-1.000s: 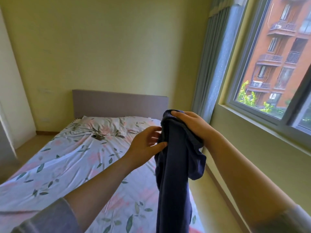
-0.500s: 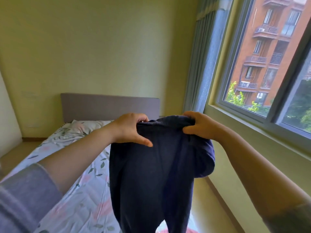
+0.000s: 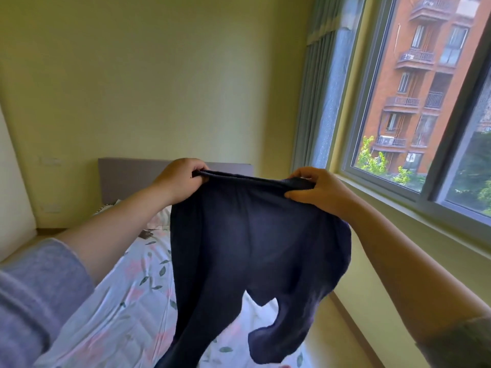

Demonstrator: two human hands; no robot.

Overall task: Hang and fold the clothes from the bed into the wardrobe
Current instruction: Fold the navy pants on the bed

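The bed (image 3: 127,301) with its floral sheet lies below; the navy trousers (image 3: 247,248) hang spread above its right edge, waistband taut; left hand (image 3: 180,180) and right hand (image 3: 316,191), apart, each pinch one waistband end.

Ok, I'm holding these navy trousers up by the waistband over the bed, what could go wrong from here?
Two risks. The bunched leg hangs curled up on the window side, so folding the navy trousers now would likely trap creases; shake it straight first. The left hand and right hand grip only the ends of the waistband, and the longer leg runs below the view over the bed, where it may drag.
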